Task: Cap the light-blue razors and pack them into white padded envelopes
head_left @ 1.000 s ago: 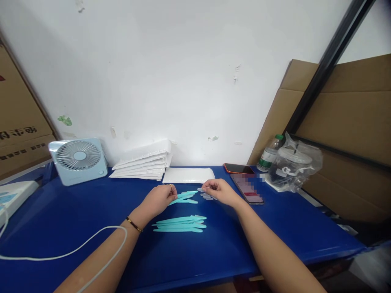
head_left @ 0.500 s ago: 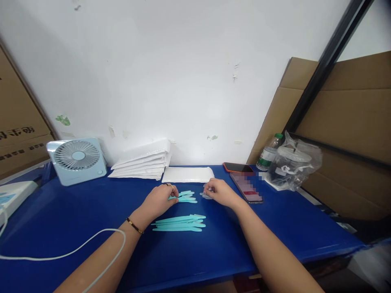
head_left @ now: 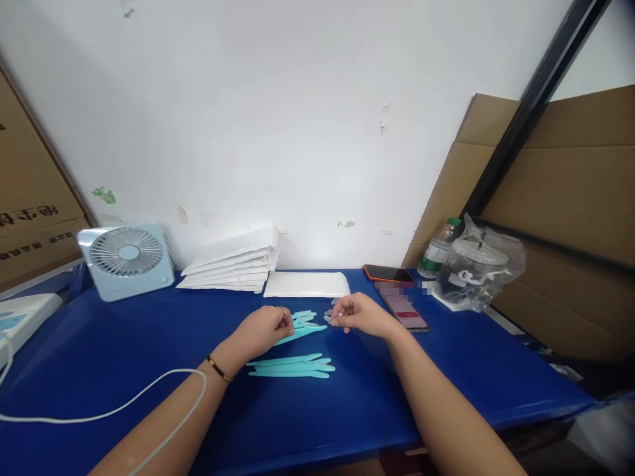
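Observation:
My left hand (head_left: 268,327) is closed, thumb and fingers pinched at a turquoise eyebrow-razor-like stick (head_left: 308,330) that slants out below the fingertips. Behind it, more turquoise sticks (head_left: 303,315) lie on the blue table, partly hidden by the hand. My right hand (head_left: 361,314) is closed at the fingertips beside small clear plastic pieces (head_left: 328,317), which look like blade covers. Whether one is between the fingers is hard to see. Nearer to me lies a group of several turquoise sticks (head_left: 292,367), tips pointing right.
At the back stand a stack of white envelopes (head_left: 228,261), a flat white packet (head_left: 306,284) and a light-blue fan (head_left: 127,258). Two phones (head_left: 389,273), a bottle (head_left: 436,251) and a bagged cup (head_left: 473,268) sit at right. A white cable (head_left: 99,418) crosses my left forearm.
My left hand has shifted slightly right and nearer me; a slanting turquoise stick now shows below its fingers. The near group looks thinner at its top edge. My right hand moved slightly nearer.

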A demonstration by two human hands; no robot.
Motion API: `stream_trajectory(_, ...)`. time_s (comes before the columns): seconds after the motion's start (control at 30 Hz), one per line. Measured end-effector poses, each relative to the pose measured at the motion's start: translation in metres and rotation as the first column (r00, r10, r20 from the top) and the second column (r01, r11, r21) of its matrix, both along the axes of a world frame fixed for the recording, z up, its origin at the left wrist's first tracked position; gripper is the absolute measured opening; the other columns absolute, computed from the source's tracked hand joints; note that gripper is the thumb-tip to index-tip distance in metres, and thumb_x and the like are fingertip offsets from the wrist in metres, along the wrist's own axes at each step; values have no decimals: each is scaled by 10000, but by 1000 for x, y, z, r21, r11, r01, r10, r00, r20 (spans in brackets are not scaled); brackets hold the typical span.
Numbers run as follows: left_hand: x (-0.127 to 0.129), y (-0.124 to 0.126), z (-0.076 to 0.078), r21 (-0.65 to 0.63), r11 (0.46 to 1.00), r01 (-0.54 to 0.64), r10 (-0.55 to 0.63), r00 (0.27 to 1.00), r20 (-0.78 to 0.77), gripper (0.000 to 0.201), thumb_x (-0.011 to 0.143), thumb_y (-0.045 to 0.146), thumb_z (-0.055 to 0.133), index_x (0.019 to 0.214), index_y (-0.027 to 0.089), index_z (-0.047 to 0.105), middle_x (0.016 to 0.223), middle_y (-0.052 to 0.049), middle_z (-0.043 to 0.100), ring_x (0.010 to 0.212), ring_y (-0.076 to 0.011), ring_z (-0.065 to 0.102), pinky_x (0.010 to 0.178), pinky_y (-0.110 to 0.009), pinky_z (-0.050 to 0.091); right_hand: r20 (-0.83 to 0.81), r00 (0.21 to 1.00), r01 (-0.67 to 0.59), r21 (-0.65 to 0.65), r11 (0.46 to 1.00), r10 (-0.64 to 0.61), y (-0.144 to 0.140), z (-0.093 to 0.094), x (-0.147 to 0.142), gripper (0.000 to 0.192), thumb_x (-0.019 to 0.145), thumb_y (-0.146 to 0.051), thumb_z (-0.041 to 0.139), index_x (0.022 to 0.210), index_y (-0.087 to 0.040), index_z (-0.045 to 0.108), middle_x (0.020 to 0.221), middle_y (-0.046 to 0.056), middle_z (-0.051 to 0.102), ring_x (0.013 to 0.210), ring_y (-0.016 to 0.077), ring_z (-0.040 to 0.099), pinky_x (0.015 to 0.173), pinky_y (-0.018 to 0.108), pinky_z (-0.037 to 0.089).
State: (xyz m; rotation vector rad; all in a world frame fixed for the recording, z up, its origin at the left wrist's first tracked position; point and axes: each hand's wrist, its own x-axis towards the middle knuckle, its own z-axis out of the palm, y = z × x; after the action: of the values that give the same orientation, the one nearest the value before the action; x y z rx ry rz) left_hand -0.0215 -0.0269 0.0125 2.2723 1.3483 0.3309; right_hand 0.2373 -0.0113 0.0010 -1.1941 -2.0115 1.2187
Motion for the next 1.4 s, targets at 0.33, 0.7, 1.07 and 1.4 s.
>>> stream_trajectory(0.33, -4, 4, -3, 2, 1000, 0, 0, 999, 53, 227, 776, 380, 483, 771, 191, 608, 690, -5, 599, 622, -133, 511, 536, -218, 308, -60, 998, -27, -67, 997, 23, -3, -1, -11, 312, 637, -400, 708, 779, -127, 656, 642, 17, 621, 528, 110, 582, 497, 204, 405)
stream_trajectory(0.7, 1, 0, 1, 223, 973, -65, 77, 996, -45, 169, 750, 325, 550, 876, 232, 611, 898, -12, 623, 823, -169, 556, 647, -241, 370, 143, 974, 107, 405, 908, -178, 5, -6, -10, 174, 801, -239, 539, 868, -172, 685, 811, 54, 648, 703, 142, 593, 650, 250, 437)
stream_trajectory(1.07, 7, -2, -15, 227, 969, 95, -43, 974, -225, 88, 720, 285, 575, 745, 229, 639, 780, 1, 630, 693, -149, 555, 595, -245, 339, 578, 743, -137, 625, 769, -337, 13, -15, -27, 133, 760, -129, 509, 764, -154, 640, 816, 85, 619, 783, 184, 570, 681, 259, 383)
stream_trajectory(1.4, 0, 2, -3, 77, 997, -31, 34, 998, -45, 154, 768, 328, 510, 751, 208, 605, 719, 1, 632, 651, -140, 548, 541, -228, 335, -1, 1000, -2, 105, 994, 2, 5, -2, 1, 252, 796, -357, 545, 890, -143, 641, 704, 32, 620, 603, 115, 549, 526, 211, 392)
